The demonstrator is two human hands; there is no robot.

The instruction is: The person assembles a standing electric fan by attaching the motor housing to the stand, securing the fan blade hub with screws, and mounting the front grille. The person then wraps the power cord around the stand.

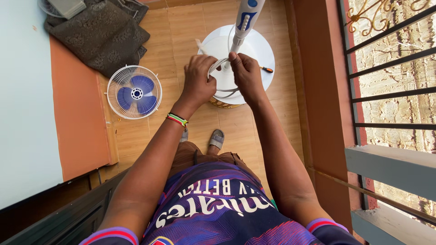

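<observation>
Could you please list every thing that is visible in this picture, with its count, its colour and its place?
fan stand pole: one, white and blue, upright at top centre.
round base: one, white, on the floor under the pole.
cord: one, white, looped between both hands.
screwdriver: one, orange handle, lying on the base at the right.
fan head: one, white grille with blue blades, on the floor at the left.
cloth: one, dark grey, upper left.
window bars: several, black, at the right.
sandals: grey, on the feet.
wristband: one, multicoloured, left wrist.
left hand: holding the cord.
right hand: holding the cord.
</observation>
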